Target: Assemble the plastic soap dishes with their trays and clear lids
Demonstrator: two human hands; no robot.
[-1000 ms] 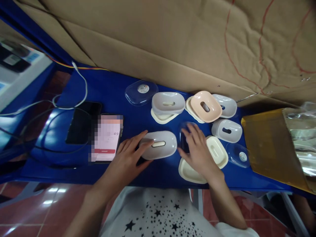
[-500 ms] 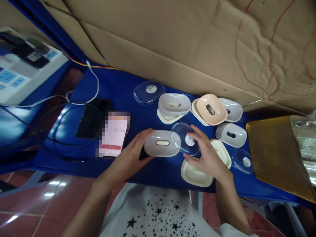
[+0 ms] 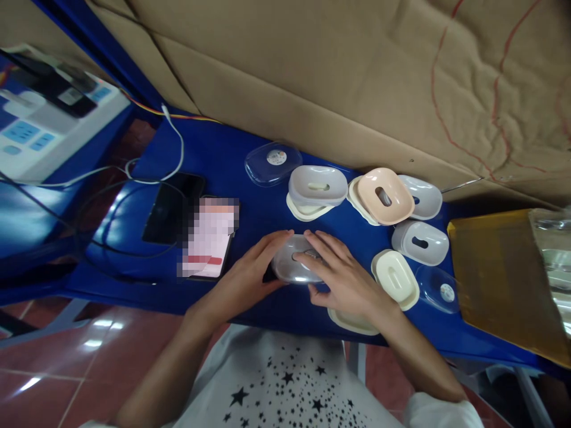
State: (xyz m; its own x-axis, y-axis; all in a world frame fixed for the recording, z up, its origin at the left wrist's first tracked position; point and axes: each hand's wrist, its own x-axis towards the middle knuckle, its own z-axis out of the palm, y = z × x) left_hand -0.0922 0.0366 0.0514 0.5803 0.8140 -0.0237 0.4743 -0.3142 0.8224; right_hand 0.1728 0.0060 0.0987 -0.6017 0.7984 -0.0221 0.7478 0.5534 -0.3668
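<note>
A grey soap dish point(image 3: 282, 261) with a slot in its bottom sits near the front edge of the blue table, a clear lid point(image 3: 300, 276) over it. My left hand point(image 3: 250, 268) grips the dish's left end between thumb and fingers. From the right, my right hand point(image 3: 341, 270) holds the lid, fingers across its top and thumb at the near edge. Those fingers partly hide the lid and its sticker. Beside my right forearm lies a cream tray point(image 3: 395, 278); another cream piece point(image 3: 352, 321) is partly under the right hand.
Behind are a grey dish point(image 3: 317, 183) on a cream tray, a peach dish point(image 3: 385, 195), more grey dishes point(image 3: 420, 242) and clear lids point(image 3: 273, 163). A lit phone point(image 3: 209, 238), a dark phone point(image 3: 167, 211) and cables lie left. A cardboard box point(image 3: 491, 279) stands right.
My right hand has moved left with the clear lid, which now covers the grey dish. The cream tray behind that hand shows more fully. My left hand stays on the dish.
</note>
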